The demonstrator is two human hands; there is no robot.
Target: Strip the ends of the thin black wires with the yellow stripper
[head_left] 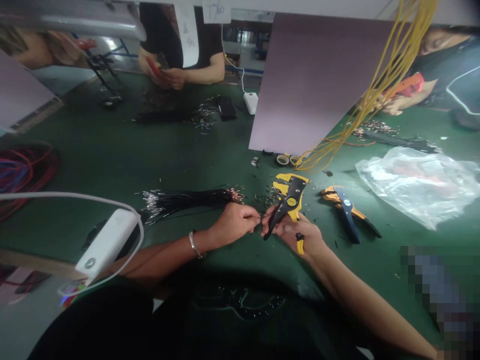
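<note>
My right hand point(305, 237) is wrapped round a yellow and black wire stripper point(291, 197), its jaws pointing away from me. My left hand point(234, 224) is closed in a pinch, fingertips almost meeting those of my right hand; what it pinches is too small to make out. Just beyond my left hand lies a bundle of black wires point(191, 201) with bared copper ends at the right and silvery ends at the left. Small scraps point(268, 196) are scattered behind the stripper's handles. A second wire stripper, orange and dark blue point(345, 210), rests to the right.
A white power bank point(108, 242) with a cable stands at left. Yellow wires point(360, 120) hang down at right, near tape rolls point(283, 159) and a clear plastic bag point(420, 180). A pale panel point(311, 80) stands upright. Across the green table point(187, 155), other people hold red tools.
</note>
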